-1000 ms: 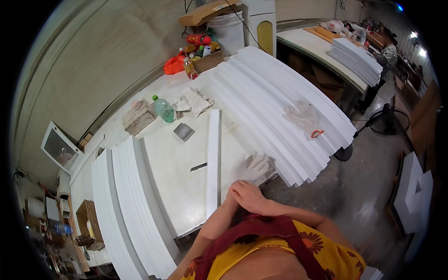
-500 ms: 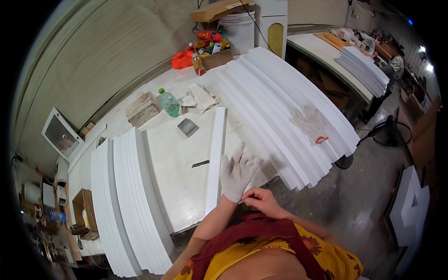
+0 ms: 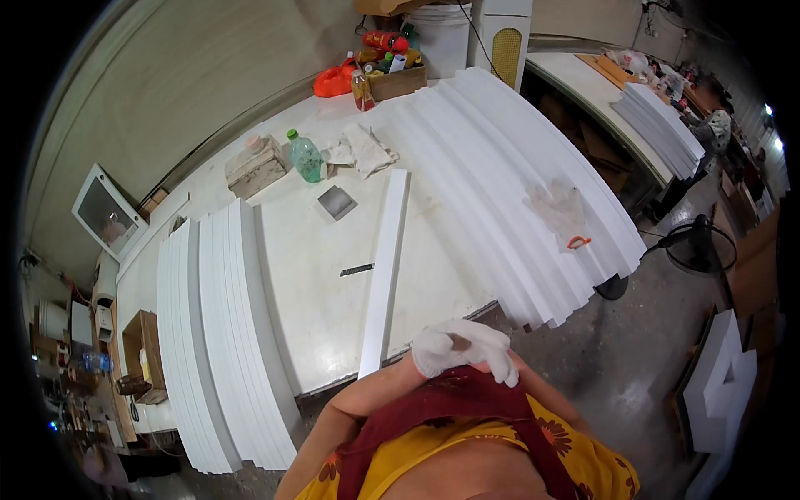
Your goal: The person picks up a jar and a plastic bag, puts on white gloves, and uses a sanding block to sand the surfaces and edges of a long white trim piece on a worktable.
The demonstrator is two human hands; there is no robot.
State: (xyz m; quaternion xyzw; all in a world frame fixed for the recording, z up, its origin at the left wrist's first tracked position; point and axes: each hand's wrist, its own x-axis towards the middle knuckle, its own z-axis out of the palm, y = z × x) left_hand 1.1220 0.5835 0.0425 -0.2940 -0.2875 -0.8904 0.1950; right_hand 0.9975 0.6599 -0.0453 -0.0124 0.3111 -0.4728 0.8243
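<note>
My left hand (image 3: 462,350) wears a white knitted glove. It is in front of my apron (image 3: 442,400), off the table's near edge, its fingers stretched rightward and bent down at the tips. My right hand is mostly hidden behind that glove; a bit of bare skin shows between the gloved thumb and fingers, and my bare right forearm (image 3: 546,392) comes from the lower right. A second pale glove (image 3: 554,208) lies on white strips to the right, beside an orange band (image 3: 577,242). One long white strip (image 3: 387,267) lies just ahead of my hands.
The white table (image 3: 308,292) has stacked white strips (image 3: 225,325) at left and more (image 3: 492,167) at right. A dark flat piece (image 3: 357,270), grey square (image 3: 337,202), green bottle (image 3: 306,158), cloth (image 3: 367,150) and block (image 3: 256,165) lie between. A fan (image 3: 700,246) stands right.
My gloved left hand has come down and back from over the table to my apron, and its fingers have turned rightward. My right hand, visible at the glove's cuff before, is now mostly hidden.
</note>
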